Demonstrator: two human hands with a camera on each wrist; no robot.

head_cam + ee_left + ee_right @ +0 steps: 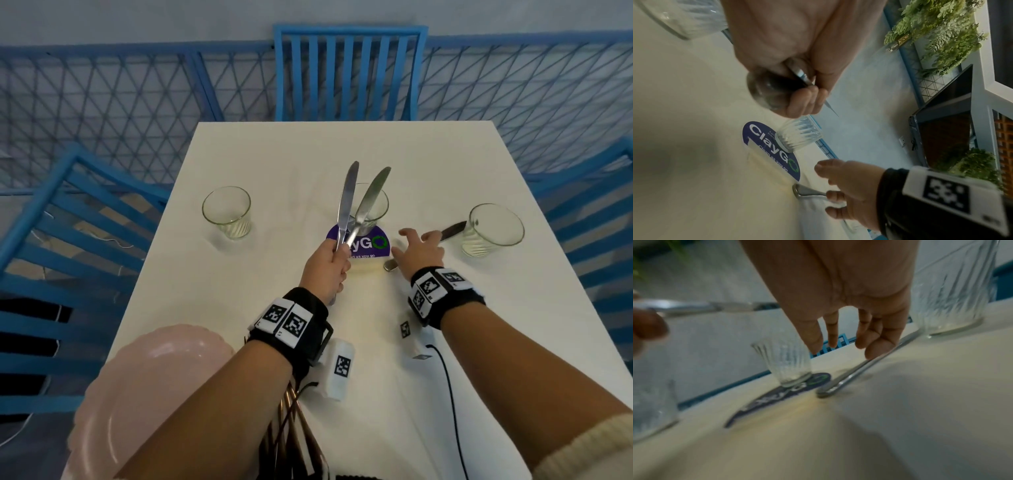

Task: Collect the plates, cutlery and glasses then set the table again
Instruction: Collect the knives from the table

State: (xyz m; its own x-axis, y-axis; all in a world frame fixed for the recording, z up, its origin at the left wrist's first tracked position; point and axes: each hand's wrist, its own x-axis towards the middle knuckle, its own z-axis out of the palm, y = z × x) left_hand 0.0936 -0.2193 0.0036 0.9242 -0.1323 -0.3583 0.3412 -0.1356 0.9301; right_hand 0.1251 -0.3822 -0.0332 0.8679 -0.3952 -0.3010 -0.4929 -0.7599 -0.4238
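My left hand [333,262] grips the handles of two steel knives [356,202], blades fanned upward in front of the middle glass [376,205]. The left wrist view shows my left hand [797,91] curled round their handle ends. A third knife [452,229] lies on the white table [239,154] beside the right glass [493,229]. My right hand [416,245] hovers over that knife [859,371], fingers spread and nearly straight, one fingertip [874,352] touching its handle. Another glass [226,212] stands at the left. A pink plate [154,394] sits at the near left corner.
A purple round sticker [375,244] lies under the middle glass. Copper-coloured cutlery [291,411] pokes out beneath my left forearm. Blue chairs [349,72] stand at the far, left and right sides. A black cable [452,394] runs along the table near my right arm.
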